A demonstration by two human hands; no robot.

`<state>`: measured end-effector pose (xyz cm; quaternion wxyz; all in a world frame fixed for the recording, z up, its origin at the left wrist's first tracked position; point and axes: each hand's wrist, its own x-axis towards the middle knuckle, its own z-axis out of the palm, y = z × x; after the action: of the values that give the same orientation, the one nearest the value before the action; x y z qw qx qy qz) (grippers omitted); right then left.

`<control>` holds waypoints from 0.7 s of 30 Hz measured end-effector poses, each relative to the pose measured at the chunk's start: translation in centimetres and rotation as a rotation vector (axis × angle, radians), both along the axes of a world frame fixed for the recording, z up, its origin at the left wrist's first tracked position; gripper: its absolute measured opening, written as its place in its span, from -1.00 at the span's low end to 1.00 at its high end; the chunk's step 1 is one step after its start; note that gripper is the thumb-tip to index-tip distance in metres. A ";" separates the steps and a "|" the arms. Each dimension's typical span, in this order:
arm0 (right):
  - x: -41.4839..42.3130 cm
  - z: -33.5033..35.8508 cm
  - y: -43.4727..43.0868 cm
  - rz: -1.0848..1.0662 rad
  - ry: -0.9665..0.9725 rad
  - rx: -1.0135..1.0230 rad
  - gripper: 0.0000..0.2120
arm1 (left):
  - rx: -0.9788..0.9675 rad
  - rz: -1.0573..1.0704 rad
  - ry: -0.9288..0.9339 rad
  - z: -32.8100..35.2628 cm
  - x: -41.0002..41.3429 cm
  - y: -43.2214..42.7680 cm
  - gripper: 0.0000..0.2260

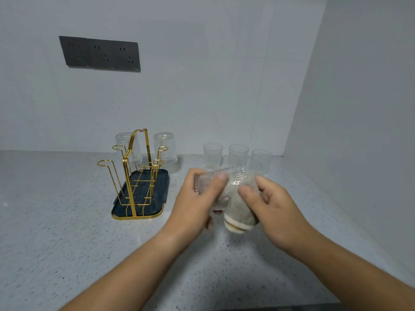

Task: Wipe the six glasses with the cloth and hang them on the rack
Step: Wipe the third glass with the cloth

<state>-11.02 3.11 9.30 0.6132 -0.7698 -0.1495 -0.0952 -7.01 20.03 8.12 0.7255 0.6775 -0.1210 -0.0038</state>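
My left hand (197, 198) grips a clear ribbed glass (233, 177), held tilted above the counter. A grey cloth (235, 209) with a cream edge is wrapped against the glass, and my right hand (269, 205) pinches it there. The gold wire rack (134, 173) stands on its dark tray (139, 212) to the left. Two glasses hang upside down on the rack's far pegs: one (128, 144) at the left, one (165, 149) at the right. Three upright glasses (213, 156) (238, 157) (261, 161) stand in a row near the back wall.
The speckled grey counter (67, 232) runs from the back wall to the front edge. A white side wall (359, 131) closes off the right. A dark socket panel (101, 53) sits on the back wall above the rack.
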 end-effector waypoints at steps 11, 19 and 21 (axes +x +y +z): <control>-0.3 -0.5 -0.8 0.039 -0.304 -0.543 -0.84 | -0.148 -0.313 0.663 0.9 1.8 1.1 -0.59; 0.2 1.2 -1.7 0.128 -0.058 -0.322 -0.86 | -0.035 -0.579 0.450 -0.6 2.0 2.5 -0.27; 0.4 1.5 -2.0 0.192 0.011 -0.290 -0.81 | 0.033 -0.647 0.355 -0.7 1.9 2.7 -0.29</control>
<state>-10.60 1.14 10.83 0.5030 -0.8327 -0.2311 -0.0095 -5.13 22.70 7.42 0.6853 0.6048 -0.2011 -0.3525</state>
